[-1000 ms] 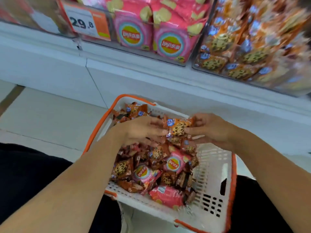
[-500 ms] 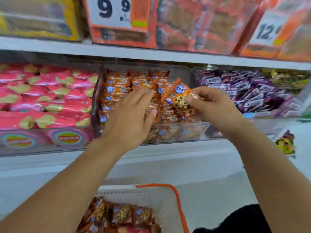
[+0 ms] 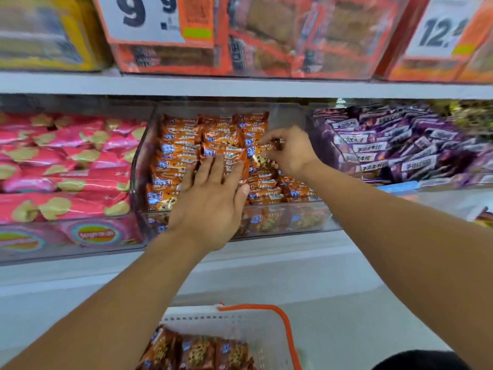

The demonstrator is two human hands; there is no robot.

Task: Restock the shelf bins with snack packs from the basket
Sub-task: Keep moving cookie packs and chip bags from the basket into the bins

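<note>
Both hands are up in the clear middle bin (image 3: pixel 149 166) on the shelf (image 3: pixel 240 88). The left hand (image 3: pixel 210 201) lies flat, fingers straight and spread, pressing on the orange cookie packs (image 3: pixel 181 156) stacked in rows, their long axes running left to right. The right hand (image 3: pixel 290 150) has its fingers curled, pinching 1 cookie pack (image 3: pixel 262 156) near the bin's right wall, tilted; which way it points is hard to tell. Tight quarters: the shelf above sits low over the bin, pink chip bags (image 3: pixel 66 166) crowd the left side, purple packs (image 3: pixel 400 145) the right. Open room is only at the bin's front edge. Below, the white basket (image 3: pixel 269 332) with its orange rim holds more cookie packs.
</note>
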